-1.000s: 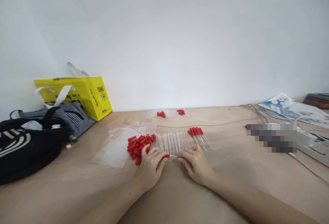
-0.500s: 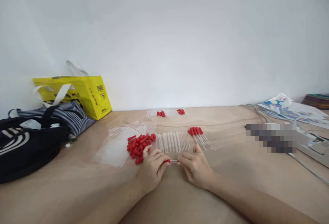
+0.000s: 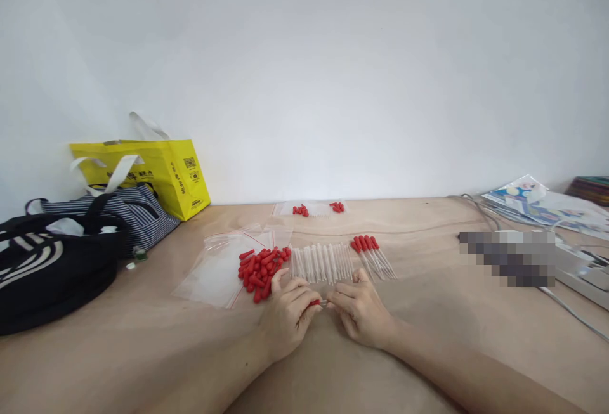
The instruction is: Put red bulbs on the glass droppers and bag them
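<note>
Here we are at the table [image 3: 428,293], both hands working close together, almost fingertip to fingertip! Our left hand [image 3: 291,314] is clamped on a red bulb [image 3: 314,303], and our right hand [image 3: 358,307] pinches a clear tube [image 3: 324,303], with just a short stretch of it showing between our fingers. Bulb and tube lie in line, low over the wood, though our fingers hide most of both

Just beyond our left hand we see the pile of loose red bulbs [image 3: 259,269], beside the flat clear bags [image 3: 207,278]. Straight ahead, the row of bare tubes [image 3: 323,262] lies side by side, and to its right the red-capped tubes [image 3: 365,243] fan out, bulbs pointing away from us. Near the wall we spot another clear bag [image 3: 281,209] with two red clusters, while the yellow bag [image 3: 183,179] stands far left
</note>
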`<state>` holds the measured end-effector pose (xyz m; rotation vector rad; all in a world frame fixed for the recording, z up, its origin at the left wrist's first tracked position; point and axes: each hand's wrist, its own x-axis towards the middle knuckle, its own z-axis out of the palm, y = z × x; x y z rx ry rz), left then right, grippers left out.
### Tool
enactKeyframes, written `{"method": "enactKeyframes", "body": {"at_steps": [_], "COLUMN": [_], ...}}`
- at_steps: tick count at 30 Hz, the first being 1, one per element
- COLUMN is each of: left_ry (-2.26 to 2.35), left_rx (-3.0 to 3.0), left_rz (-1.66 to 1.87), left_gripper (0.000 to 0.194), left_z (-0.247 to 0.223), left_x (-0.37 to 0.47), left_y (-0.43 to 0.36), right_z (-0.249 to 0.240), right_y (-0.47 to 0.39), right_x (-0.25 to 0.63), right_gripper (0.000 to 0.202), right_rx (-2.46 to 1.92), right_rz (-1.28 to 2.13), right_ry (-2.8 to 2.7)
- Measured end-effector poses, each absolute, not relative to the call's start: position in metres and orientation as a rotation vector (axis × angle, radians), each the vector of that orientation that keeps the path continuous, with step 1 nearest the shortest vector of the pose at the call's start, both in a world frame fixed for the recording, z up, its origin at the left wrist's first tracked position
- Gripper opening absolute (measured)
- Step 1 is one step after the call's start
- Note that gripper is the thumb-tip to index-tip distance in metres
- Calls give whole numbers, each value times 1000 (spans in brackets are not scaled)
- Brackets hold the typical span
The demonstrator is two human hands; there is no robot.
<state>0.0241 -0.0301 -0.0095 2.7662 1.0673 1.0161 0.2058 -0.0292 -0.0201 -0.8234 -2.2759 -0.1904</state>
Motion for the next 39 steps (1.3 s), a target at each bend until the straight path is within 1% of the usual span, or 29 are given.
{"method": "enactKeyframes", "body": {"at_steps": [7,16,28,32,36,39], "left_ry": [1064,1046,1040,1104,1323,1560], "left_rx": [2783,2778,2831,2894,2910,2846], "left_rz": [1020,1055,899,933,1034,1066], "left_gripper": [7,14,14,15,33,34], "left_z": [-7,-9,-5,0,6,6], "left_x": [13,15,15,14,5,-1], "left_y": [-23,-25,-27,-27,-22,-16], "right_z": [-19,-22,-18,-15,-14,-17], "right_y": [-24,-28,-27,-24,-13,-2], "right_x": [217,219,220,224,237,248], "right_gripper": [19,23,24,19,22,24], "right_rx": [-849,-839,-823,-929,-1192,-1460], "right_rz": [-100,-158,-289,-363,-385,-400], "right_ry": [-2303,-2275,-2327,-2315,-2149,-1984]}}
